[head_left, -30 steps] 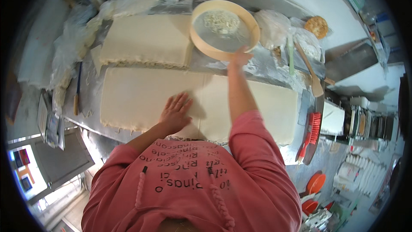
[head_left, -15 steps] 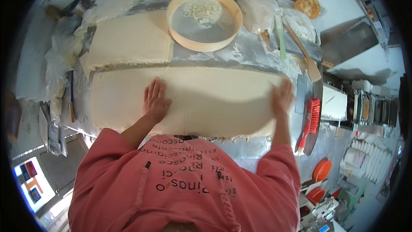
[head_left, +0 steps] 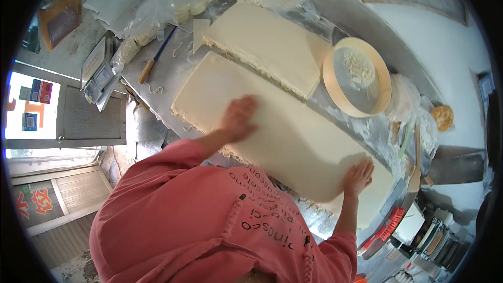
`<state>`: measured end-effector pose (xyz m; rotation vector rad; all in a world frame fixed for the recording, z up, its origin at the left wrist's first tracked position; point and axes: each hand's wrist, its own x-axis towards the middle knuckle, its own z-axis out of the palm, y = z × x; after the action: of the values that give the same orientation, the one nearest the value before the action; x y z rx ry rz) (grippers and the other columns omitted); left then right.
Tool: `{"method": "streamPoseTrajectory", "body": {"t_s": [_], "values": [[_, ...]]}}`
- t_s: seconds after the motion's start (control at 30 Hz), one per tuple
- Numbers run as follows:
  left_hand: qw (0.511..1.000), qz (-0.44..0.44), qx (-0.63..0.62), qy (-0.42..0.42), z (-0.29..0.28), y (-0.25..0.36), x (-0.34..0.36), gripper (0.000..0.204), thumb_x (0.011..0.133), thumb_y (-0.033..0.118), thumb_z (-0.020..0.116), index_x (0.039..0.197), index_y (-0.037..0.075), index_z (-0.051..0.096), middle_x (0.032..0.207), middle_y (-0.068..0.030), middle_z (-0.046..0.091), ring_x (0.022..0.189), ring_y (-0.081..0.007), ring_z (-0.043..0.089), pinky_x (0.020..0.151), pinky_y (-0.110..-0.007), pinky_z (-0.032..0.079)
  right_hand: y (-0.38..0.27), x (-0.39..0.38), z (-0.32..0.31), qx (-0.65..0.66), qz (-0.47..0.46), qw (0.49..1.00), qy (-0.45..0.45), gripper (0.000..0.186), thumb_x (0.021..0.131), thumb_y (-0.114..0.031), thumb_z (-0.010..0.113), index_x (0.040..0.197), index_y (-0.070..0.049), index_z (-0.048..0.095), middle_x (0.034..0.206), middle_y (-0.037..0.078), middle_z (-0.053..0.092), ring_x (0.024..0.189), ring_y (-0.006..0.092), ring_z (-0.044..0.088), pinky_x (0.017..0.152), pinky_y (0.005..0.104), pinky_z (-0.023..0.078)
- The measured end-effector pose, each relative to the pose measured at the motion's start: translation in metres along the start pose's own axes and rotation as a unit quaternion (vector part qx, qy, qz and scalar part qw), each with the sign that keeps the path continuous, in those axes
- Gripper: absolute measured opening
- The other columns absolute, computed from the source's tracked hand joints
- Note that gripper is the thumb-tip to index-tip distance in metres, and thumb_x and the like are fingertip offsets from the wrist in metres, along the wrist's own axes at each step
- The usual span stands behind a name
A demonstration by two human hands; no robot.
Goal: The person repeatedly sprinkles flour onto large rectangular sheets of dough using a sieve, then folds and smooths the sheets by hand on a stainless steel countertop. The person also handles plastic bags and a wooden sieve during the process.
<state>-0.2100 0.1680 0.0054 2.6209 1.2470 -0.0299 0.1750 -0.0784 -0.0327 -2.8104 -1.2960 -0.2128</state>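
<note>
Vs. half a second ago: view has swung round, so the long dough sheet now runs slantwise, upper left to lower right, instead of level; right hand was blurred then, now fairly sharp, while left hand is now the smeared one. A second ago the right hand was up at the rim of the sieve; now it's on the dough. Sheet lies under both hands and fills the gap between their fingers. Right fingers: extended, slightly spread, gripping nothing, laid over the sheet toward its right end. Left fingers: look open with nothing held, over the left part; blur, so can't tell how firmly they press. Second dough slab sits beyond the left fingertips, apart from them. Sieve with pale scraps is beyond the right fingers, well apart. Red brush near the right hand, off its right side, not touched.
</note>
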Motion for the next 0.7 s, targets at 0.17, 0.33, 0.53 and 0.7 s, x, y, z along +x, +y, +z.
{"method": "streamPoseTrajectory", "body": {"t_s": [0.17, 0.33, 0.53, 0.7], "values": [[0.956, -0.262, -0.010, 0.134, -0.009, -0.174, -0.004, 0.069, 0.080, 0.039, 0.058, 0.137, 0.011, 0.031, 0.143, -0.0152, 0.025, 0.134, -0.0286, 0.020, 0.107, -0.046, 0.017, -0.112, 0.096, -0.056, 0.083, -0.158, 0.980, 0.086, 0.061, 0.082, -0.029, 0.058, 0.136, -0.013, 0.034, 0.138, 0.015, 0.033, 0.131, 0.0324, 0.025, 0.101, 0.0542, 0.022], [0.953, -0.222, 0.061, 0.198, 0.002, -0.180, 0.055, 0.068, 0.083, 0.040, 0.053, 0.138, 0.009, 0.029, 0.145, -0.0173, 0.022, 0.136, -0.0317, 0.015, 0.107, -0.050, 0.014, -0.168, 0.179, -0.051, 0.014, -0.113, 0.981, -0.156, 0.040, 0.082, -0.034, 0.058, 0.114, -0.011, 0.052, 0.118, 0.013, 0.054, 0.111, 0.0339, 0.049, 0.089, 0.0485, 0.039], [0.952, 0.280, -0.055, -0.108, -0.007, -0.049, 0.030, 0.075, 0.081, 0.052, 0.052, 0.140, 0.015, 0.026, 0.147, -0.0109, 0.019, 0.137, -0.0278, 0.013, 0.109, -0.051, 0.008, -0.182, 0.170, -0.049, -0.041, -0.039, 0.973, -0.223, 0.032, 0.084, -0.037, 0.055, 0.101, -0.010, 0.057, 0.103, 0.013, 0.061, 0.093, 0.0354, 0.058, 0.077, 0.0450, 0.046], [0.998, -0.018, -0.041, -0.051, -0.020, -0.125, 0.044, 0.068, 0.084, 0.041, 0.050, 0.140, 0.010, 0.026, 0.147, -0.0093, 0.021, 0.136, -0.0252, 0.016, 0.108, -0.051, 0.012, -0.201, 0.159, -0.030, -0.034, -0.026, 0.996, -0.076, 0.035, 0.082, -0.033, 0.058, 0.107, -0.009, 0.051, 0.107, 0.014, 0.055, 0.099, 0.0329, 0.054, 0.077, 0.0458, 0.045]]}}
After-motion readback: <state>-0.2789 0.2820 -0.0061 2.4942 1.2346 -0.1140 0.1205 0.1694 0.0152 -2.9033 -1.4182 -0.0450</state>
